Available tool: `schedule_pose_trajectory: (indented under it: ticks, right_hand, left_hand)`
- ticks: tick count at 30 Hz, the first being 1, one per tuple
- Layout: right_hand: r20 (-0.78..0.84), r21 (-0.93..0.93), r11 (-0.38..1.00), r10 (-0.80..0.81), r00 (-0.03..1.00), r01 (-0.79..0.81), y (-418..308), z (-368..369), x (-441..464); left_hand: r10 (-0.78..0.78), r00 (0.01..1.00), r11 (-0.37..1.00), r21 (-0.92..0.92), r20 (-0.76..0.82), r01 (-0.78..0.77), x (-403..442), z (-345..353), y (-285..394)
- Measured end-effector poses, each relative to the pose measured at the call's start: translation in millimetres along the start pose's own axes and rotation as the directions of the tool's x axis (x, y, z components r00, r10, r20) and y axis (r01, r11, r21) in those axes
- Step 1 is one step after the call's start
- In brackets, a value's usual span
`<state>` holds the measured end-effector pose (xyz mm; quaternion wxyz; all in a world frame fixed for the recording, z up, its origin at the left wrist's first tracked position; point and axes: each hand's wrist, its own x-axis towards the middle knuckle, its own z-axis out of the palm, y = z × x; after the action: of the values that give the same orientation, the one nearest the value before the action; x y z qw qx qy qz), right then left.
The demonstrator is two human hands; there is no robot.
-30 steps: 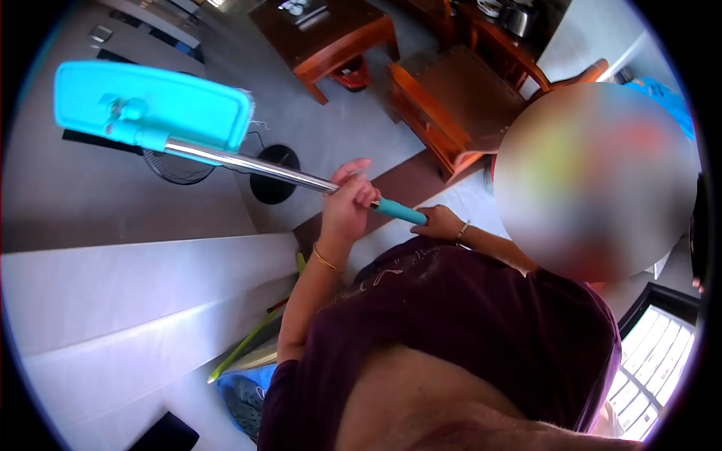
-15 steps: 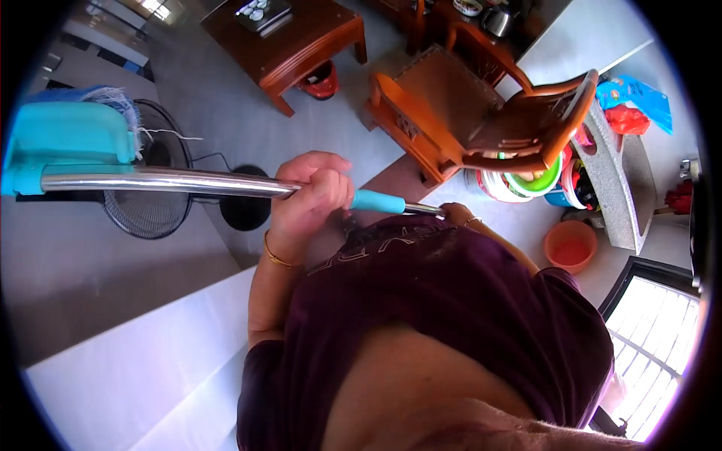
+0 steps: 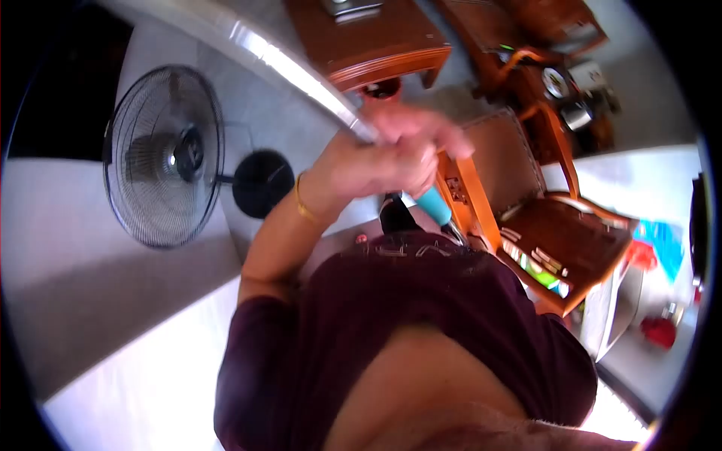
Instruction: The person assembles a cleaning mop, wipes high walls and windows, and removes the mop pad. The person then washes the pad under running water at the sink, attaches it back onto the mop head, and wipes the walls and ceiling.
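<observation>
My left hand (image 3: 395,161), with a gold bracelet at the wrist, is wrapped around the shiny metal pole of a mop (image 3: 289,68). The hand is slightly blurred. From my fist the pole slants up to the upper left and leaves the view, so the mop head is not visible. Below my fist the teal grip (image 3: 432,204) runs down towards the front of my dark purple shirt. My right hand is hidden from view; only a bit of that arm shows past the shirt.
A black standing fan (image 3: 165,156) stands to the left on its round base (image 3: 262,183). Ahead is a wooden table (image 3: 368,45) with a red bin (image 3: 382,89) below. A wooden armchair (image 3: 568,240) stands close on the right. Blue and red bags (image 3: 662,244) lie beyond it.
My left hand has moved forward and to the right. The pole has swung from nearly level to a steep slant, and the teal mop head has left the view. My right hand has become hidden.
</observation>
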<state>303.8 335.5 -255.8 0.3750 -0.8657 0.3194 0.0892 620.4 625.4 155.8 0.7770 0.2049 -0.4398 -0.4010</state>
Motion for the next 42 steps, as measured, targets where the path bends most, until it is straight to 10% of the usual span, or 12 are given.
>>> schedule_pose_trajectory:
  ticks: [5, 9, 11, 14, 15, 18, 20, 22, 24, 26, 30, 42]
  right_hand:
    - [0.266, 0.158, 0.923, -0.381, 0.885, 0.350, -92.9, -6.8, 122.6]
    - [0.134, 0.191, 0.828, -0.554, 0.822, 0.527, -206.2, -28.6, 172.9]
    - [0.244, 0.278, 0.885, -0.441, 0.863, 0.373, -250.7, -39.0, 196.6]
    - [0.099, 0.634, 0.705, -0.483, 0.870, 0.318, -331.4, -67.2, 196.2]
    - [0.103, 0.634, 0.703, -0.489, 0.866, 0.321, -347.3, -77.5, 196.5]
    - [0.003, 0.642, 0.708, -0.386, 0.922, 0.294, -391.6, -112.4, 181.9]
    - [-0.069, 0.644, 0.678, -0.410, 0.910, 0.354, -397.0, -123.3, 186.1]
    - [-0.111, 0.636, 0.654, -0.448, 0.887, 0.410, -398.9, -133.6, 188.3]
    - [-0.127, 0.615, 0.664, -0.449, 0.884, 0.425, -396.0, -137.1, 185.7]
    - [-0.156, 0.560, 0.705, -0.426, 0.891, 0.435, -395.1, -140.7, 181.5]
    - [-0.050, 0.658, 0.688, -0.366, 0.929, 0.306, -404.1, -144.4, 162.9]
    - [0.063, 0.628, 0.749, -0.318, 0.946, 0.210, -406.3, -106.2, 141.5]
  left_hand:
    - [0.118, 0.988, 0.966, 0.244, -0.104, -0.089, 78.2, -26.0, 30.0]
    - [0.426, 0.903, 0.808, 0.476, -0.063, -0.348, 132.5, -41.5, 63.7]
    - [0.371, 0.928, 0.777, 0.537, 0.029, -0.328, 134.9, -49.8, 81.6]
    - [0.372, 0.922, 0.289, 0.932, 0.103, -0.220, 136.2, -73.2, 95.9]
    - [0.317, 0.945, 0.434, 0.898, -0.083, -0.067, 125.0, -82.0, 101.8]
    - [0.169, 0.922, -0.761, 0.549, -0.349, 0.347, 71.8, -89.6, 142.2]
    - [0.182, 0.723, -0.948, 0.076, -0.666, 0.309, 37.2, -112.0, 164.4]
    - [0.033, 0.997, -0.986, -0.168, -0.071, 0.020, -46.7, -192.8, 206.6]
    - [0.189, 0.900, -0.954, -0.292, -0.393, 0.073, -105.2, -216.5, 233.6]
    - [0.462, 0.235, -0.887, -0.451, -0.855, 0.102, -112.7, -224.2, 247.4]
    - [0.497, 0.387, -0.867, -0.457, -0.776, 0.199, -150.6, -234.1, 264.3]
    - [0.537, 0.330, -0.832, -0.552, -0.776, 0.058, -126.9, -261.7, 304.3]
